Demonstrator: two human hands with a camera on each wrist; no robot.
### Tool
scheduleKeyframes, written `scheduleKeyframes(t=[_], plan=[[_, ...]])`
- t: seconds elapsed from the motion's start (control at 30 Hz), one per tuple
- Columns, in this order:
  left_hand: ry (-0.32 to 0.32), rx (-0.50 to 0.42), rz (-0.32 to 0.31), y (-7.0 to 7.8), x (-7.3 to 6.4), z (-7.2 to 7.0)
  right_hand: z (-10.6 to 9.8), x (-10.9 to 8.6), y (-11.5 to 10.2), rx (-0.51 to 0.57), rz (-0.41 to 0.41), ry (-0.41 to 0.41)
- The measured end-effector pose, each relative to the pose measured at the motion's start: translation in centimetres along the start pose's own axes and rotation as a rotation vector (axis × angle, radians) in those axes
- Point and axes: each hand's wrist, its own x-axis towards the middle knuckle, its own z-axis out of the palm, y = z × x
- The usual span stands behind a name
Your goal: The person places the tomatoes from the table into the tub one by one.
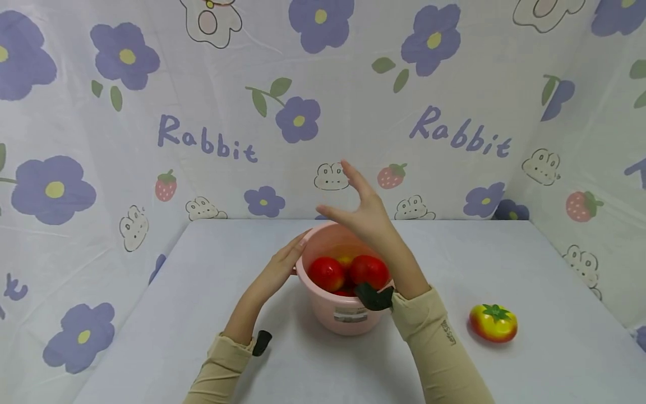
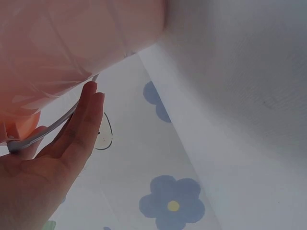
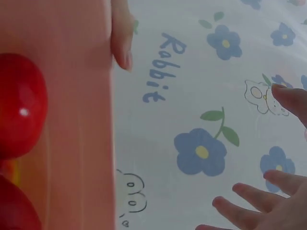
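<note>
A pink bucket (image 1: 335, 314) stands on the table with red apple-like fruits (image 1: 327, 274) and a bit of yellow inside. My left hand (image 1: 277, 272) rests along the bucket's left side, its fingers nearly straight and reaching to the rim. In the left wrist view a thin grey handle (image 2: 53, 125) passes between the thumb and fingers of that hand, beside the bucket wall. Above the bucket's far right rim, my right hand (image 1: 365, 216) hangs with thumb and fingers spread wide, holding nothing. The right wrist view shows its spread fingers (image 3: 254, 199) apart from the bucket.
A yellow-and-red toy tomato (image 1: 493, 323) with a green top lies on the white table (image 1: 434, 365), right of the bucket. Behind the table hangs a flower-printed cloth (image 1: 348, 84), which also covers both sides. Dark straps (image 1: 374, 296) hang at the wrists.
</note>
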Motion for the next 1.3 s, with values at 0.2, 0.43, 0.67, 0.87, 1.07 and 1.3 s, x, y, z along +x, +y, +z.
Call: scheduleKeyframes(t=[0.2, 0.43, 0.67, 0.87, 1.07, 1.3], plan=[[0.002, 0.005, -0.003, -0.1, 0.0, 0.0, -0.9, -0.9, 0.9, 0.003, 0.036, -0.014], [0.002, -0.009, 0.002, -0.3, 0.2, 0.0, -2.3, -1.7, 1.5, -0.052, 0.055, -0.001], [0.003, -0.011, 0.003, -0.1, 0.1, 0.0, -3.6, -2.4, 2.8, -0.085, 0.073, 0.037], [0.008, -0.012, 0.007, 0.0, 0.0, 0.1, -4.5, -3.6, 4.3, -0.1, 0.102, 0.07], [0.007, -0.01, 0.001, -0.2, 0.0, 0.0, -5.3, -5.0, 5.6, -0.098, 0.144, 0.074], [0.005, -0.018, -0.003, -0.5, 0.2, -0.1, -6.4, -6.7, 7.6, -0.104, 0.14, 0.099]])
